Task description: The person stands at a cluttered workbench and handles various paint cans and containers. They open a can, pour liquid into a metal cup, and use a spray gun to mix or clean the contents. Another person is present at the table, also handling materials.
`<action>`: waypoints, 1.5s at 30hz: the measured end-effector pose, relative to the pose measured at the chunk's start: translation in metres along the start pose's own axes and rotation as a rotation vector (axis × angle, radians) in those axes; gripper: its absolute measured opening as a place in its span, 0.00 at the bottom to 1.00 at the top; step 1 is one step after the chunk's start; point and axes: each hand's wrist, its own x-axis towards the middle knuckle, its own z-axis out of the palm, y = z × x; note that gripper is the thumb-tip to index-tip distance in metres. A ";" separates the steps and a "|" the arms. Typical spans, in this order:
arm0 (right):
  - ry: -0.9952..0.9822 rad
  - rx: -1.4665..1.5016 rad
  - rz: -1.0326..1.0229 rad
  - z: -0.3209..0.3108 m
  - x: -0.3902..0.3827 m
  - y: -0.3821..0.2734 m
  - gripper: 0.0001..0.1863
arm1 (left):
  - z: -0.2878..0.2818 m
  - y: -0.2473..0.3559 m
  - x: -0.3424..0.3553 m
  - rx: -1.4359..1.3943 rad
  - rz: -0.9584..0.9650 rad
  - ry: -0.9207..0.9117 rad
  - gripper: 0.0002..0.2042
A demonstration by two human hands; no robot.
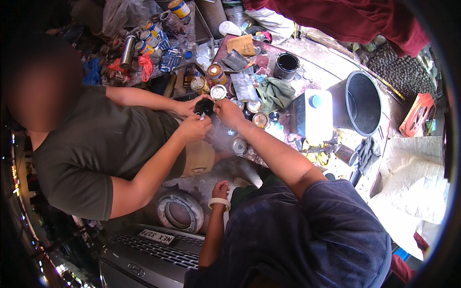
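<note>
My right hand (228, 113) reaches across to a black round thing (204, 107), its fingers pinched at or beside that thing's right edge. What they grip is too small to make out. A co-worker in a dark shirt holds the black thing in one hand, while the other hand has a small whitish item (202, 115) against it. My left hand (221, 190), with a cream band at the wrist, hangs low near my lap, fingers loosely bent and holding nothing. Just above my right hand stands an open tin with a pale top (218, 92).
Several tins and jars crowd the table, with an open can of dark liquid (286, 65) and a green cloth (276, 93) behind. A white jug with a blue cap (312, 115) and a black bucket (357, 103) stand right. Below are a round ring (180, 211) and a car front (158, 252).
</note>
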 end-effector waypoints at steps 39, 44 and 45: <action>-0.066 -0.051 -0.001 -0.022 0.006 -0.026 0.11 | 0.005 -0.028 0.000 -0.039 -0.032 -0.022 0.11; -0.097 -0.033 -0.040 -0.018 0.013 -0.019 0.10 | 0.001 -0.027 -0.002 0.012 -0.012 -0.045 0.11; -0.081 -0.033 -0.063 -0.018 0.014 -0.018 0.10 | 0.001 -0.026 -0.002 0.017 -0.016 -0.043 0.11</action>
